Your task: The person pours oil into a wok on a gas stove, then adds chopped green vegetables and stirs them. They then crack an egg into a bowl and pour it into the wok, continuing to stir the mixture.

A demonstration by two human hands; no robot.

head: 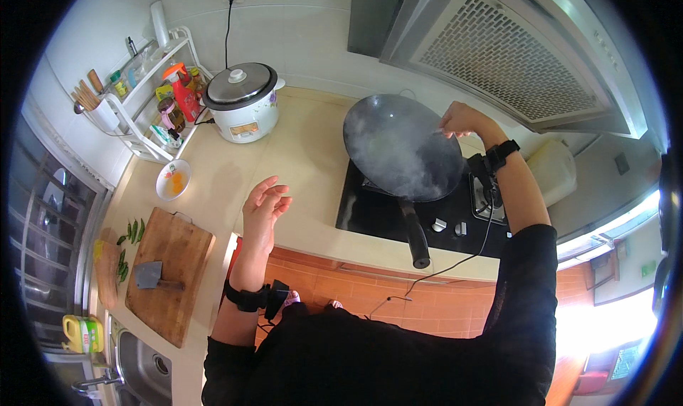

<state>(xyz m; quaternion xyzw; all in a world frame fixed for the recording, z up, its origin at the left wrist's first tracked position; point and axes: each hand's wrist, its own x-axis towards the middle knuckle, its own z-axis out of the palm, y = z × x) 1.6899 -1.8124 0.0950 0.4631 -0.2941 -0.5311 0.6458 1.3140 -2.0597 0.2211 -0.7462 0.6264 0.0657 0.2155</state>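
A dark wok [373, 134] sits over the black gas hob [357, 208], with steam or smoke rising from it. Its long handle [415, 240] points towards me. My right hand [463, 119] is at the wok's right rim with fingers drawn together; whether it pinches something or touches the rim cannot be made out. Above the counter, left of the wok, my left hand [264, 208] is raised with loosely curled fingers apart and nothing in it. A white bowl [184, 170] holding what looks like raw egg stands on the counter farther left.
A rice cooker [240, 107] stands by a white rack [136, 112] of bottles. On the left are a wooden cutting board [176, 240] with a cleaver [149, 275], green chillies [124, 267], a long gourd [106, 278] and a sink [139, 363]. The range hood [512, 59] overhangs the hob.
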